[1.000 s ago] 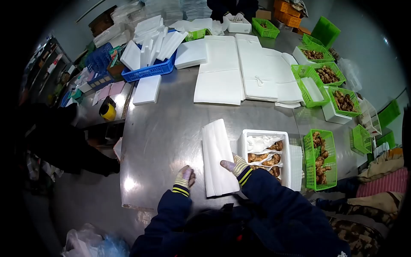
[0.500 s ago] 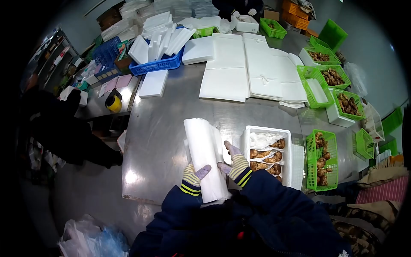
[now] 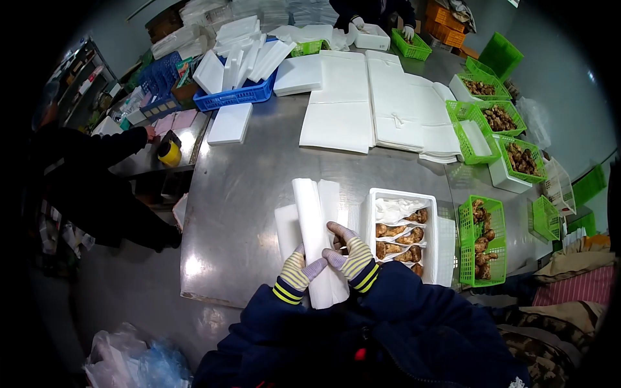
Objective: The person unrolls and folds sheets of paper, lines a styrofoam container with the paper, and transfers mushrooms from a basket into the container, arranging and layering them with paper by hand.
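Observation:
A folded length of white paper (image 3: pixel 312 216) stands lengthwise in front of me, held from both sides. My left hand (image 3: pixel 297 269), in a striped glove, grips its left edge with the thumb on top. My right hand (image 3: pixel 349 253), gloved alike, has its thumb on the right edge and its fingers curled; the fingertips are partly hidden. Behind the fold another white piece (image 3: pixel 286 231) lies on the table. Just right of my right hand is a white foam box (image 3: pixel 437 249) holding brown mushrooms (image 3: pixel 409 237) with white paper tucked between them.
A green basket of mushrooms (image 3: pixel 482 244) stands right of the box. Stacked white sheets (image 3: pixel 336 119) lie across the metal table (image 3: pixel 239 213). A blue crate (image 3: pixel 236 98) holds foam lids. One person (image 3: pixel 372 10) works at the far end, another (image 3: pixel 97 174) at the left.
The paper has become narrower between my hands, which have come closer together. The far person's hand has moved to a green basket; the left person's arm now reaches over the side table.

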Demonstrator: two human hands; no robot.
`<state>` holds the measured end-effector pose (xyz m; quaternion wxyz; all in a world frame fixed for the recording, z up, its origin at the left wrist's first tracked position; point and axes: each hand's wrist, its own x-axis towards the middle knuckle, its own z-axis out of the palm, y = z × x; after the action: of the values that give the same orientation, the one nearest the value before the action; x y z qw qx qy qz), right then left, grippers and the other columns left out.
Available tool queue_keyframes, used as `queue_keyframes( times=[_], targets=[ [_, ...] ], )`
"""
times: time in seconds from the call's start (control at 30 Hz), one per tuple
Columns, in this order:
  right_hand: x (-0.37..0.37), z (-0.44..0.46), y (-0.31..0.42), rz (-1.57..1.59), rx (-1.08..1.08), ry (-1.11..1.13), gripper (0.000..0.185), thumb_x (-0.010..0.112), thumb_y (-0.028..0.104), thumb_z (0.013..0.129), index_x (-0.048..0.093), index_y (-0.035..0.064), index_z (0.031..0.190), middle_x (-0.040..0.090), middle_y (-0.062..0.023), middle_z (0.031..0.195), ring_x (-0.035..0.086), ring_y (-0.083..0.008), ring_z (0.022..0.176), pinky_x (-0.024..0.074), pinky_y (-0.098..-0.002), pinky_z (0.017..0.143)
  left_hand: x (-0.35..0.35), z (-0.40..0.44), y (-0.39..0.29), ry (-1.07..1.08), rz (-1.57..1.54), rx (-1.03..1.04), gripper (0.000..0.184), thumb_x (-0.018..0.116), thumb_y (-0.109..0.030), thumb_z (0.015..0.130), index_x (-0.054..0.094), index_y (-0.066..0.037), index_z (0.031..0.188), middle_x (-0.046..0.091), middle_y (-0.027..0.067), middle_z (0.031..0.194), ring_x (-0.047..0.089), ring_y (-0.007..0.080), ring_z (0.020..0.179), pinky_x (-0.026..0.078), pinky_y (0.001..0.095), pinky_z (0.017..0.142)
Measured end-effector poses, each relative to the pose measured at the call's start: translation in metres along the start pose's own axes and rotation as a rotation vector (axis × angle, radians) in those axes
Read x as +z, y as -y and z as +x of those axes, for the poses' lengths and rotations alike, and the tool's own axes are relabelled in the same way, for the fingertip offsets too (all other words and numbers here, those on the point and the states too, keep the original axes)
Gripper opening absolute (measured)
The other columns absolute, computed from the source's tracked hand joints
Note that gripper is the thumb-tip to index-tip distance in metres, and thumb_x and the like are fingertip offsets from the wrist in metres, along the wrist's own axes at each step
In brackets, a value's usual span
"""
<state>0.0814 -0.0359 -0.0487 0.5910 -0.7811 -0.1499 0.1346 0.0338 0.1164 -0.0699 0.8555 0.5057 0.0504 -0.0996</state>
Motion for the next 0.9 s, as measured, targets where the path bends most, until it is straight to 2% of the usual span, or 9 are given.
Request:
queue_keyframes(
  times=[0.07,0.2,0.3,0.37,0.43,0.47,0.53,0.63,0.9],
  targets=[
    [0.001,-0.001,-0.002,0.435,0.146,0.017,0.054,0.063,0.005,0.079,0.045,-0.0023,0.129,0.047,-0.0013,0.088,0.044,-0.0069,0.072,0.0427,-0.0193,0.071,-0.001,-0.003,0.002,-0.007,0.137,0.082,0.056,0.068,-0.014,0.082,0.041,-0.001,0.129,0.055,0.0102,0.117,0.055,0.0182,0.107,0.046,0.0311,0.091],
    [0.002,0.000,0.003,0.502,0.112,-0.004,0.052,0.060,-0.002,0.079,0.046,-0.0011,0.129,0.046,0.0026,0.086,0.044,-0.0038,0.073,0.0410,-0.0171,0.069,0.002,-0.010,-0.015,-0.020,-0.179,-0.101,0.051,0.055,-0.032,0.091,0.041,0.000,0.128,0.055,0.0131,0.119,0.055,0.0209,0.108,0.045,0.0331,0.093],
    [0.001,0.001,0.004,0.487,0.107,0.037,0.051,0.060,0.000,0.080,0.045,-0.0007,0.130,0.047,0.0028,0.087,0.044,-0.0038,0.075,0.0406,-0.0172,0.072,-0.007,-0.011,-0.015,0.006,-0.207,-0.134,0.050,0.052,-0.032,0.092,0.041,0.000,0.129,0.054,0.0134,0.120,0.055,0.0211,0.108,0.046,0.0316,0.093],
    [0.001,0.000,0.010,0.509,0.152,0.081,0.053,0.062,0.005,0.082,0.044,-0.0006,0.131,0.046,0.0008,0.093,0.045,-0.0053,0.082,0.0409,-0.0184,0.078,-0.002,-0.012,-0.019,-0.004,-0.149,-0.056,0.048,0.052,-0.030,0.093,0.042,-0.001,0.129,0.056,0.0113,0.117,0.058,0.0165,0.103,0.048,0.0261,0.087],
    [0.004,-0.001,0.012,0.499,0.177,0.103,0.065,0.068,0.011,0.079,0.036,0.0000,0.135,0.048,-0.0038,0.104,0.048,-0.0102,0.091,0.0430,-0.0234,0.084,-0.006,-0.012,-0.018,-0.109,0.037,-0.054,0.049,0.059,-0.032,0.089,0.049,-0.001,0.125,0.061,0.0014,0.097,0.053,0.0042,0.073,0.044,0.0174,0.063],
    [0.005,-0.002,0.016,0.498,0.180,0.106,0.065,0.068,0.011,0.079,0.036,0.0000,0.135,0.048,-0.0038,0.104,0.048,-0.0102,0.091,0.0430,-0.0234,0.084,-0.007,-0.012,-0.020,-0.112,0.035,-0.055,0.049,0.059,-0.032,0.089,0.049,-0.001,0.125,0.061,0.0014,0.097,0.053,0.0042,0.073,0.044,0.0174,0.063],
    [0.006,-0.003,0.025,0.437,0.149,0.160,0.077,0.073,0.012,0.075,0.031,0.0024,0.139,0.046,-0.0121,0.117,0.046,-0.0172,0.108,0.0379,-0.0289,0.095,-0.007,-0.010,-0.024,-0.122,0.109,-0.068,0.052,0.063,-0.036,0.086,0.051,-0.003,0.124,0.062,-0.0022,0.088,0.045,0.0008,0.063,0.036,0.0144,0.055],
    [0.007,-0.002,0.019,0.413,0.148,0.190,0.084,0.075,0.012,0.073,0.027,0.0034,0.140,0.042,-0.0162,0.126,0.040,-0.0202,0.119,0.0334,-0.0312,0.101,-0.008,-0.010,-0.026,-0.135,0.127,-0.076,0.054,0.065,-0.037,0.085,0.051,-0.003,0.124,0.061,-0.0022,0.085,0.046,0.0016,0.062,0.038,0.0150,0.055],
    [0.013,0.004,0.001,0.479,0.113,0.122,0.065,0.061,0.010,0.083,0.029,0.0032,0.139,0.051,-0.0127,0.117,0.051,-0.0168,0.104,0.0418,-0.0280,0.092,-0.020,-0.004,-0.008,-0.196,0.117,-0.054,0.048,0.066,-0.032,0.084,0.055,-0.001,0.119,0.061,-0.0023,0.080,0.047,0.0018,0.061,0.038,0.0157,0.053]
  ],
)
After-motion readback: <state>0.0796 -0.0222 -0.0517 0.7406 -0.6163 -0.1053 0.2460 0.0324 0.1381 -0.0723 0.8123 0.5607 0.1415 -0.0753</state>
